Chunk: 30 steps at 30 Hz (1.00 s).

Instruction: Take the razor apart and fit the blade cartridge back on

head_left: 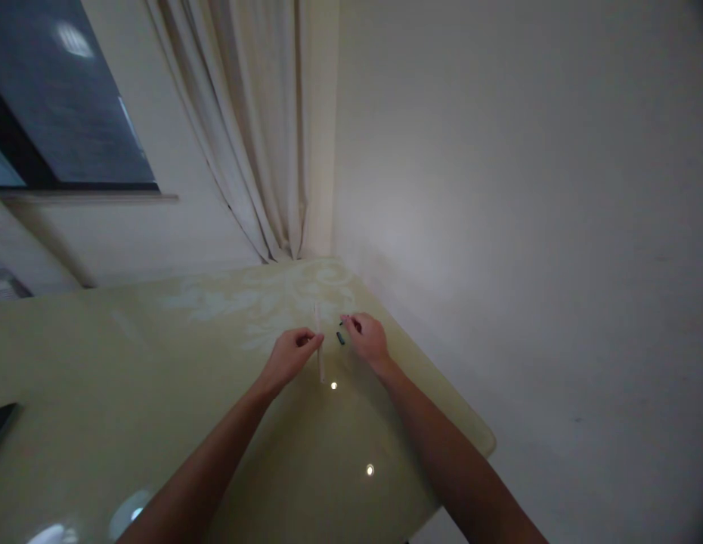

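My left hand [292,353] is closed, thumb and finger pinched at the middle of a narrow, pale, see-through strip [321,370] that looks like a ruler. The strip runs away from me over the table. To its right, my right hand [367,338] is closed in a pinch, with a small dark stick-like piece [341,323] at its fingertips. A second small dark piece [341,338] lies on the table between the hands, just below the right fingertips. Both pieces are too small to tell their kind.
The glossy yellow-green table [175,378] reaches a rounded corner at the right, along a pale wall [527,227]. Beige curtains [261,136] hang behind its far edge, beside a window [85,98]. A dark flat object [1,425] lies at the left edge.
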Each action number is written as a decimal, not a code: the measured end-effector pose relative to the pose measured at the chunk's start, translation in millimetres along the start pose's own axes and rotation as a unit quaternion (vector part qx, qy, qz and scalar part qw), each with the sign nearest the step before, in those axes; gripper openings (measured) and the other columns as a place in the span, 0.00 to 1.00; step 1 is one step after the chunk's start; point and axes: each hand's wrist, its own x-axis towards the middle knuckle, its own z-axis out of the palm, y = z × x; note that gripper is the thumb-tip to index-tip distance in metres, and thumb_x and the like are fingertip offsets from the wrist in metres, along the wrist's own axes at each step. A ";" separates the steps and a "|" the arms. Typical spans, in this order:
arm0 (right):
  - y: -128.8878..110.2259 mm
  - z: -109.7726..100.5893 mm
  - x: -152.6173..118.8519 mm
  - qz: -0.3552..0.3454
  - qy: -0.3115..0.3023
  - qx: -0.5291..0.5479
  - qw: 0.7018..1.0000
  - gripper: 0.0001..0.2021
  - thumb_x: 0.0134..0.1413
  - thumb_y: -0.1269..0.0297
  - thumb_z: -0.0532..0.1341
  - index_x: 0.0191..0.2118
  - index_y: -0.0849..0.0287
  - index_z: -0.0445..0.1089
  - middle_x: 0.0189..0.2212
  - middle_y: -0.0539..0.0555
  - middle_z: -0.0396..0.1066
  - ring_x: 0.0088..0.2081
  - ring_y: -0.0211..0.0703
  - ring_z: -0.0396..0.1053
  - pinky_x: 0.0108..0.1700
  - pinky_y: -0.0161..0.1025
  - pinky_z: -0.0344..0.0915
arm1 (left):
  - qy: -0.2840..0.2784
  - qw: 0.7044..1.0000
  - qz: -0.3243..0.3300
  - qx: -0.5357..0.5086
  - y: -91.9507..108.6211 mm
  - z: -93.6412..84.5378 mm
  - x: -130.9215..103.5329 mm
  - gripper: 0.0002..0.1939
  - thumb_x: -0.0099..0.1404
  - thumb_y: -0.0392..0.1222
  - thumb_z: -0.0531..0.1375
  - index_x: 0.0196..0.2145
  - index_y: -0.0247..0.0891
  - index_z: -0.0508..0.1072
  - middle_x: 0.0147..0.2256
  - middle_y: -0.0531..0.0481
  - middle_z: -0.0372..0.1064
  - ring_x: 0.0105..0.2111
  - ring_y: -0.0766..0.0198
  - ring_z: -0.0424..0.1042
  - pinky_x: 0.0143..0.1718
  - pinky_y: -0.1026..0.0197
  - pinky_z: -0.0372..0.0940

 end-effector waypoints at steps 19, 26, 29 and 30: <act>21.0 -1.9 16.5 0.019 0.016 0.374 0.927 0.20 0.56 0.43 0.68 0.33 0.58 0.74 0.22 0.50 0.72 0.23 0.40 0.67 0.29 0.38 0.64 | -0.001 0.986 0.008 0.169 -17.4 55.0 39.4 0.21 0.56 0.45 0.74 0.47 0.38 0.84 0.47 0.40 0.79 0.47 0.49 0.78 0.48 0.54 0.69; 14.5 -2.5 12.6 0.031 0.009 0.386 0.922 0.19 0.60 0.44 0.65 0.38 0.57 0.71 0.26 0.50 0.73 0.24 0.38 0.66 0.29 0.35 0.61 | 0.005 0.978 0.078 0.192 -9.8 32.2 24.6 0.14 0.63 0.46 0.71 0.45 0.40 0.83 0.46 0.43 0.77 0.40 0.56 0.77 0.45 0.55 0.71; 3.9 -1.3 3.5 0.024 -0.013 0.387 0.922 0.17 0.57 0.46 0.66 0.39 0.57 0.72 0.28 0.49 0.72 0.24 0.36 0.60 0.26 0.34 0.55 | 0.029 0.975 0.124 0.180 -5.0 -2.9 3.8 0.16 0.66 0.50 0.69 0.49 0.41 0.81 0.47 0.46 0.74 0.34 0.61 0.73 0.42 0.56 0.70; -1.6 -0.3 -0.9 0.020 -0.023 0.384 0.923 0.17 0.56 0.48 0.67 0.38 0.57 0.73 0.27 0.48 0.70 0.24 0.35 0.58 0.26 0.34 0.53 | 0.060 0.970 0.163 0.168 -2.9 -16.3 -4.7 0.17 0.67 0.51 0.69 0.49 0.41 0.80 0.45 0.47 0.74 0.32 0.62 0.72 0.40 0.56 0.70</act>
